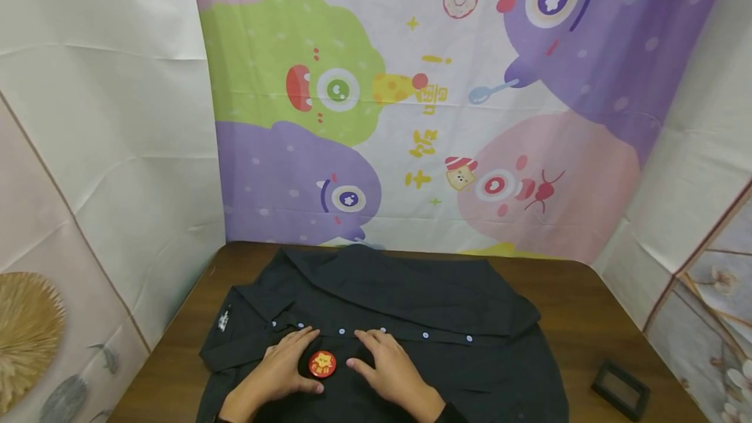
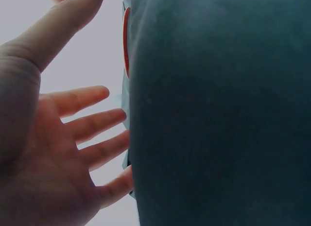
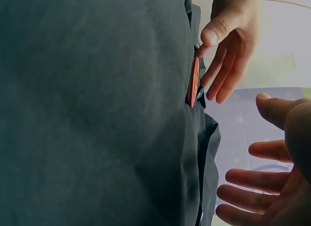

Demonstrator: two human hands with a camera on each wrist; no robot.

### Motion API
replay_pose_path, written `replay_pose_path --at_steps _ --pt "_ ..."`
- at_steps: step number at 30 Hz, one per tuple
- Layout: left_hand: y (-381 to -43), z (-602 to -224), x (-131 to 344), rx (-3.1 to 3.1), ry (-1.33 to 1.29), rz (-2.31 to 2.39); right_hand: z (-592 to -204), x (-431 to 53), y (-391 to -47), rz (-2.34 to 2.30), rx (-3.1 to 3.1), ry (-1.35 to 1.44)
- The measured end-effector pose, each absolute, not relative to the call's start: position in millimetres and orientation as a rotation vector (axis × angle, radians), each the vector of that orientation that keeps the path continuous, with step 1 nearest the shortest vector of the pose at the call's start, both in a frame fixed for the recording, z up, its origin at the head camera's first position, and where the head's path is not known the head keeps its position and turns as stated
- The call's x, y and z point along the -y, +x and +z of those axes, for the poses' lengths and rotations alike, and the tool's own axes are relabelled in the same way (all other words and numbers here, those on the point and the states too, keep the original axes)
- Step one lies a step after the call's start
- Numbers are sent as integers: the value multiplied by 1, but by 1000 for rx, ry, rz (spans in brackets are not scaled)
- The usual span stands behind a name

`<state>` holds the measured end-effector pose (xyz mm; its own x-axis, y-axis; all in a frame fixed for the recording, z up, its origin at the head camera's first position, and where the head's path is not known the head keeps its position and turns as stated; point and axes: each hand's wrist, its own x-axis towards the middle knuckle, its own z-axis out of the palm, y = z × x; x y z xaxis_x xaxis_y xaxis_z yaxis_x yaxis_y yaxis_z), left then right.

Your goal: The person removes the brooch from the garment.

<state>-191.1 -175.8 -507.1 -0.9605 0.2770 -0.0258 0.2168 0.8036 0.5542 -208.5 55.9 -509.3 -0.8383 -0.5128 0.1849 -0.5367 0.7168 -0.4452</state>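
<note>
A dark button-up shirt (image 1: 499,371) with a row of pale buttons lies spread on the brown table. On its front sits a round red badge (image 1: 322,364) with a yellow star figure. My left hand (image 1: 281,368) is just left of the badge, fingers extended, fingertips at the cloth near the button row. To the badge's right, my right hand (image 1: 392,371) spreads its fingers over the shirt and holds nothing. Edge-on, the badge (image 3: 194,82) shows as a thin red disc in the right wrist view. Neither hand grips the badge.
A small black rectangular frame (image 1: 621,390) lies on the wooden table (image 1: 593,305) at the right. Behind the table hangs a cartoon-print cloth (image 1: 423,214), with white sheets (image 1: 141,116) beside it. A round straw-like decoration (image 1: 26,338) is at the far left.
</note>
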Motion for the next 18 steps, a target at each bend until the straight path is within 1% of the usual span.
replay_pose_path --at_steps 18 --pt "-188 -508 180 -2864 396 875 -514 -41 -204 740 2809 923"
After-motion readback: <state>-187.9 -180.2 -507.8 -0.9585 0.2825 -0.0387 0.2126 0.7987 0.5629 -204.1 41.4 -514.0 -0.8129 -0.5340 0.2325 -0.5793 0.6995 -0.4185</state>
